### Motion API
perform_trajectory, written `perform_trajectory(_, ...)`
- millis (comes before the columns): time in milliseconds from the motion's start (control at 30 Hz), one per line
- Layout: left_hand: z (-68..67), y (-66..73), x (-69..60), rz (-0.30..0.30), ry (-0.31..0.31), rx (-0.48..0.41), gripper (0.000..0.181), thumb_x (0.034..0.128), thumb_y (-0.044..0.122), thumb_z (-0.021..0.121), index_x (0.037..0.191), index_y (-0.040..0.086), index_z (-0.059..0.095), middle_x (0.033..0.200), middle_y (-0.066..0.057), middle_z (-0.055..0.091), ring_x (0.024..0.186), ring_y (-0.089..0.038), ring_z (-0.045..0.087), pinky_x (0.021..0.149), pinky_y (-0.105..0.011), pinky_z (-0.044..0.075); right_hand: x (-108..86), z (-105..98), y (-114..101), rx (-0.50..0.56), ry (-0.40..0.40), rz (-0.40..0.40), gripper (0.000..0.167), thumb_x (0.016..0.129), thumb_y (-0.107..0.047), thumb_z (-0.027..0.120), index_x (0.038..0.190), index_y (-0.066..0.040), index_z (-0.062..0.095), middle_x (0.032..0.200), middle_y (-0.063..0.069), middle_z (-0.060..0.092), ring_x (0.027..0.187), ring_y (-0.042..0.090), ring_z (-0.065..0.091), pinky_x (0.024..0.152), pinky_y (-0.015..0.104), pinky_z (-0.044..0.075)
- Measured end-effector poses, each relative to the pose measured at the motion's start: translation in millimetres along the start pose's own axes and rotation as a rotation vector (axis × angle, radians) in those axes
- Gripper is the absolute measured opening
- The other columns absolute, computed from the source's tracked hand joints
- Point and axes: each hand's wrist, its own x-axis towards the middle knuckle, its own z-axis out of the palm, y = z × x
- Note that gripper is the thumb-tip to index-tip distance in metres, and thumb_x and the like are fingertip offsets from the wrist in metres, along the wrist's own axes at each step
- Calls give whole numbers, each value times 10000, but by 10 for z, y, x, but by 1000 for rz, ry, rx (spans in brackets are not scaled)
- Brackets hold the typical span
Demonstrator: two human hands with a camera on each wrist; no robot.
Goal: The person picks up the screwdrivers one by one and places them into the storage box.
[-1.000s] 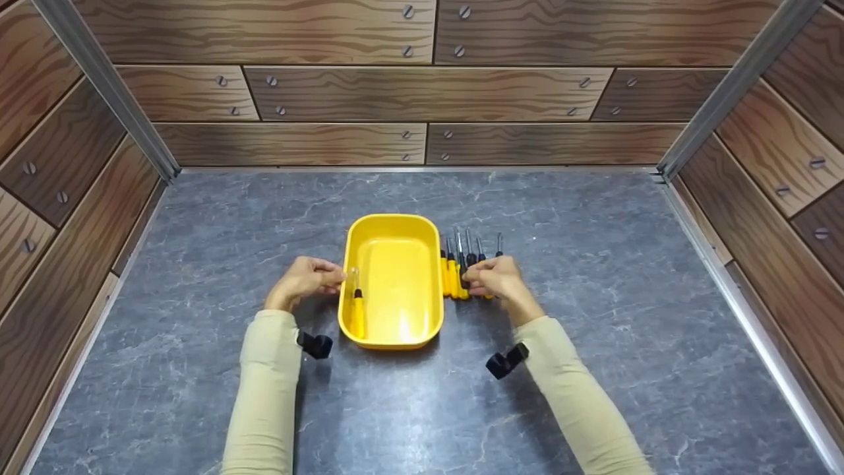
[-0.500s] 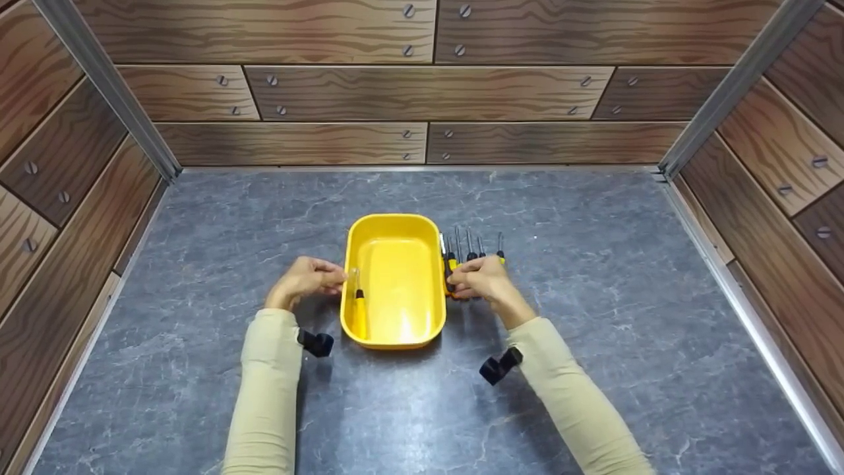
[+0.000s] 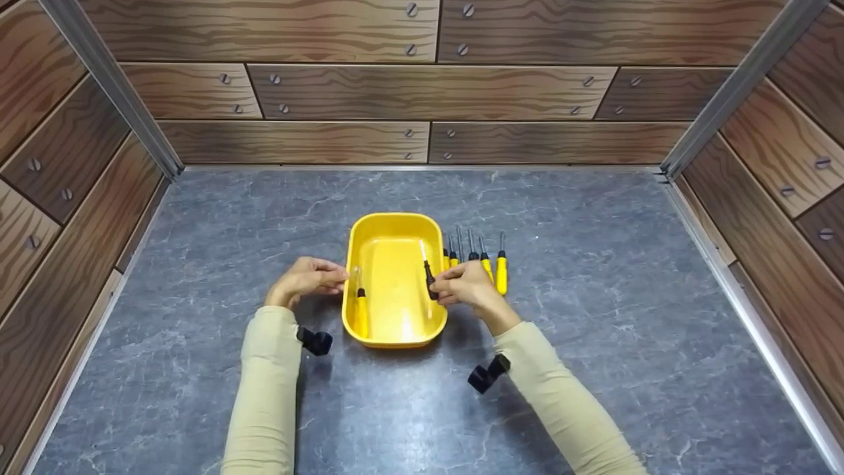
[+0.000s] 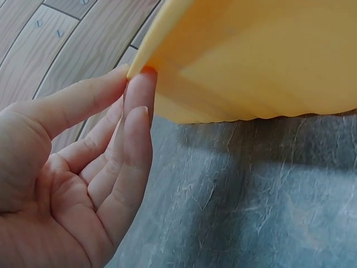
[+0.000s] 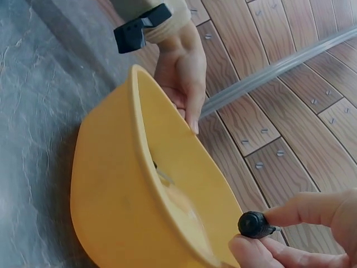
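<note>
A yellow plastic bin (image 3: 395,290) stands on the grey marbled surface. My left hand (image 3: 308,280) pinches its left rim between thumb and fingers, seen close up in the left wrist view (image 4: 89,151). A black-handled screwdriver (image 3: 430,277) is pinched by its handle in my right hand (image 3: 469,287), over the bin's right side with its shaft pointing away. The right wrist view shows that handle's black end (image 5: 254,224) between thumb and fingers. Inside the bin, along the left wall, lies a yellow-handled screwdriver (image 3: 361,310).
To the right of the bin several yellow-and-black screwdrivers lie in a row, partly behind my right hand; the outermost screwdriver (image 3: 502,270) shows whole. Wood-patterned walls (image 3: 343,92) with metal corner strips enclose the surface. A black camera mount (image 3: 488,374) hangs from the right wrist.
My right hand has moved left from the row of screwdrivers, bringing the black-handled screwdriver over the bin's right side. The left hand keeps its pinch on the rim.
</note>
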Motion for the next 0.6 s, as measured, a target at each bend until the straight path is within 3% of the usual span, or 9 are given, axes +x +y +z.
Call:
perform_trajectory(167,-6,5,-2,1,1,13,414,907,143,657,1208,-132,583,689,83,677,676,-30,649,734,-198,604,0,94,-54,-24,-1,27,274,806,15,696,1055,125,667,753,88,700,569,93,645,677,294,631)
perform_trajectory(367,-8,22,-20,1,5,27,423,907,156,660,1217,-122,585,692,83,674,680,-23,642,747,-198,602,57,182,-170,-74,-16,65,260,814,23,684,1063,99,677,1018,233,710,601,111,643,700,287,631)
perform_trajectory(600,7,28,-16,-14,-2,-3,422,905,131,661,1218,-135,570,689,72,671,674,-36,645,716,-181,599,144,264,-283,-115,-45,84,233,815,4,677,1035,81,694,986,208,718,592,118,642,734,325,631)
